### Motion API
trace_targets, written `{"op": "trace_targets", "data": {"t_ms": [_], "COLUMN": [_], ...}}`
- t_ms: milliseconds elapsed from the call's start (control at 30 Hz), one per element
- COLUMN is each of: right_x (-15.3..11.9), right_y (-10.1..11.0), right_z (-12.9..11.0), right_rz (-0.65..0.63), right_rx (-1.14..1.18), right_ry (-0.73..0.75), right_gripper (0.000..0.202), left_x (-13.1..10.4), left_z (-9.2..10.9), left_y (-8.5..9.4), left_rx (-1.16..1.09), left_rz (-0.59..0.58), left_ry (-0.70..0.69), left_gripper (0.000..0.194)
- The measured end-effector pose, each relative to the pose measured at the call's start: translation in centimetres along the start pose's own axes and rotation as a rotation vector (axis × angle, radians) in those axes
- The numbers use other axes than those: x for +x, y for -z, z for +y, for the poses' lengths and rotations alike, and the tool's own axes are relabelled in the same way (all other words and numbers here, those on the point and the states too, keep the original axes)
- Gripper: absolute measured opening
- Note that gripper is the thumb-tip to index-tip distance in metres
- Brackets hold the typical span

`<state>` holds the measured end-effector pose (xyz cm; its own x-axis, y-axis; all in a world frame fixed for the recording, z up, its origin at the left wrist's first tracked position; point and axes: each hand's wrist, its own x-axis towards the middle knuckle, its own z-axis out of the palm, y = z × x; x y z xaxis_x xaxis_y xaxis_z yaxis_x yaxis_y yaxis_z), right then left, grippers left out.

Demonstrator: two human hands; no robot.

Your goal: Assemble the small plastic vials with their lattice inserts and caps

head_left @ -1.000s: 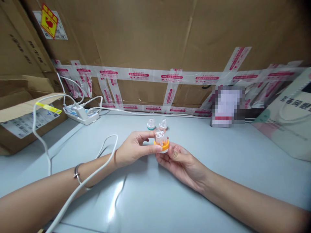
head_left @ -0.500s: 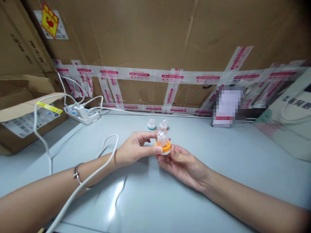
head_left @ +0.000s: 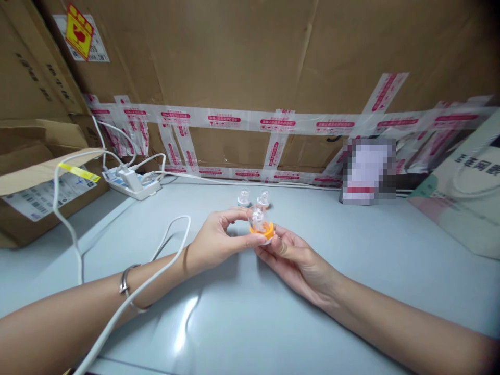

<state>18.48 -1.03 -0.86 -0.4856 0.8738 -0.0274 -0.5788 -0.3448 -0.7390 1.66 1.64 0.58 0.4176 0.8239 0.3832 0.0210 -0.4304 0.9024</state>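
Note:
Both of my hands hold one small clear-domed piece with an orange ring [head_left: 261, 229] and a whitish base, raised a little above the table. My left hand [head_left: 219, 237] pinches it from the left, thumb on the ring's front and fingers behind. From the lower right, my right hand [head_left: 300, 265] grips the base between thumb and fingers. Just behind stand two similar clear-domed pieces, one with a teal ring [head_left: 244, 198] and one with a pale orange ring [head_left: 263, 199]. What is inside the held dome is too small to make out.
A white power strip [head_left: 135, 185] with plugs and cables sits at the back left. A white cable [head_left: 144, 284] crosses over my left forearm. An open carton [head_left: 58, 192] stands left, a large taped box [head_left: 234, 62] behind. A blurred-out phone-like object [head_left: 365, 174] and a printed bag [head_left: 464, 192] stand right.
The held piece has risen slightly and tilted a little. My left thumb has slid to the right across its front, and my right thumb has shifted slightly at the base.

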Motion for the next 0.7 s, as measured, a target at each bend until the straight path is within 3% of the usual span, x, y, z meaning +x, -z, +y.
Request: {"op": "trace_targets", "data": {"t_ms": [367,600,700], "right_x": [0.4,0.6,0.6], "right_y": [0.1,0.2,0.3], "right_z": [0.2,0.0,-0.1], "right_rz": [0.094,0.199,0.262], "right_rx": [-0.002,-0.028,-0.065], "right_ry": [0.027,-0.026,-0.033], "right_gripper": [0.026,0.022,0.021], "left_x": [0.3,0.2,0.7], "left_z": [-0.2,-0.8,-1.2], "left_y": [0.1,0.6,1.3], "left_rx": [0.041,0.204,0.304], "left_rz": [0.012,-0.002,0.045], "left_ry": [0.069,0.08,0.106], "left_gripper": [0.021,0.03,0.029]}}
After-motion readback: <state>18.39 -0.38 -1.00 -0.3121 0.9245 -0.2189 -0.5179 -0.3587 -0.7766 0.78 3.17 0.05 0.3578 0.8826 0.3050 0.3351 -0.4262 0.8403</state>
